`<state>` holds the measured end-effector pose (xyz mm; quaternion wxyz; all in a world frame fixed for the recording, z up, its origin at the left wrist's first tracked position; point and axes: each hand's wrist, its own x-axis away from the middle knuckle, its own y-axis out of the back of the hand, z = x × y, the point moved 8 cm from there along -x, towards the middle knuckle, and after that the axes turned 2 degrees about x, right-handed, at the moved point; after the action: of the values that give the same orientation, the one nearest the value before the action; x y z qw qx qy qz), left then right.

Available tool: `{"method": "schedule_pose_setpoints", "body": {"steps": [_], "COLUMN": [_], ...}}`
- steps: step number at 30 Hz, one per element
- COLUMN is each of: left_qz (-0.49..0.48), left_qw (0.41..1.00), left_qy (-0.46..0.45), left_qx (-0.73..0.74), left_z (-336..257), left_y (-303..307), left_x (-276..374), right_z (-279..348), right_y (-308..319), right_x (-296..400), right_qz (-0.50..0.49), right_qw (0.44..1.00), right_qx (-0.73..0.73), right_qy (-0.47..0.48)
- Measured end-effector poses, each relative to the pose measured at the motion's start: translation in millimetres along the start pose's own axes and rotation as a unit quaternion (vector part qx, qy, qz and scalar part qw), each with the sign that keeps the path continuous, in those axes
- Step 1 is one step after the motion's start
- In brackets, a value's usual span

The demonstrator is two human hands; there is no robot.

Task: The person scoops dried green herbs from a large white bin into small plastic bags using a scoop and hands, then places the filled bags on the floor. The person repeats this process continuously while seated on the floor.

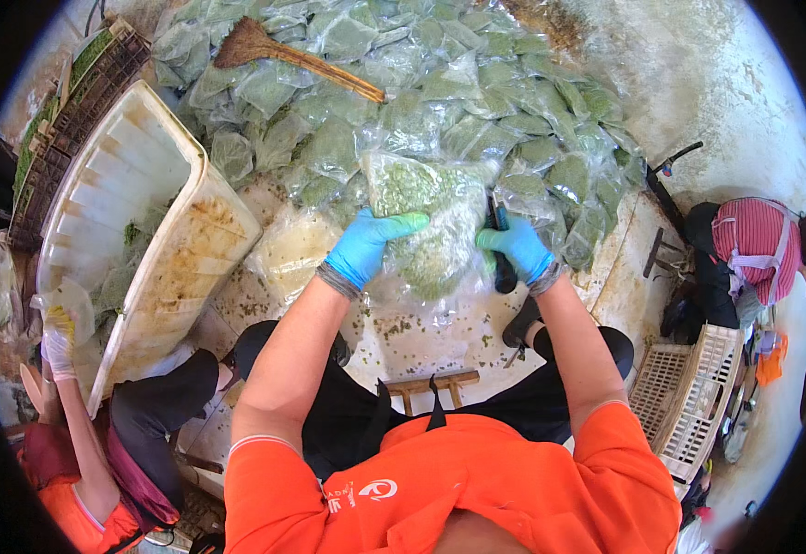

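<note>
A clear plastic bag of chopped green plant matter (431, 208) is held up between my gloved hands. My left hand (368, 244), in a blue glove, grips its left edge with the thumb on top. My right hand (517, 246), also gloved in blue, holds a black-handled tool (505, 274) against the bag's right edge; the tool's kind cannot be told. Beyond the hands lies a wide pile of similar flat bags (410, 90). A short brush with a wooden handle (327, 68) rests on the pile.
A large stained white tub (195, 242) holding bags stands at left, with a co-worker's gloved hand (59, 343) by it. Farther left are crates (74, 138) with green matter. At right are light plastic crates (687, 395) and another person (756, 249). A small wooden stool (437, 382) is below me.
</note>
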<state>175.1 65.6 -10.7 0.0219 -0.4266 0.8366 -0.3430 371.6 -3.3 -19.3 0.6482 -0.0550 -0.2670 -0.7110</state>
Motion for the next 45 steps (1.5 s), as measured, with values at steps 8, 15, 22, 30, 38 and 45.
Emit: {"method": "schedule_pose_setpoints", "body": {"steps": [8, 15, 22, 30, 38, 45], "left_qz": [-0.09, -0.079, -0.037, -0.121, -0.256, -0.249], "left_qw": [0.971, 0.983, 0.976, 0.922, 0.892, 0.953], "left_qy": [-0.034, -0.06, -0.075, -0.236, -0.148, -0.056], "left_qx": [-0.217, -0.157, -0.199, -0.283, -0.342, -0.166], "left_z": [-22.5, -51.9, -52.3, -75.2, -75.0, -80.6], "left_y": [7.7, 18.2, 19.9, 44.4, 30.8, 112.5], "left_x": [13.5, 36.0, 49.4, 67.5, 70.0, 27.6], "right_z": [125.8, 45.2, 175.0, 169.5, 200.4, 200.0], "right_y": [-31.6, 36.6, -37.0, -67.1, -89.0, -43.0], "right_x": [37.4, 13.3, 60.1, 33.6, 23.0, -32.9], "right_qz": [-0.106, -0.032, -0.094, -0.002, -0.006, -0.018], "right_qw": [0.851, 0.732, 0.873, 0.934, 0.932, 0.99], "right_qx": [0.488, 0.679, 0.388, 0.322, 0.312, -0.078], "right_qy": [0.164, 0.043, 0.282, 0.155, 0.184, 0.119]}}
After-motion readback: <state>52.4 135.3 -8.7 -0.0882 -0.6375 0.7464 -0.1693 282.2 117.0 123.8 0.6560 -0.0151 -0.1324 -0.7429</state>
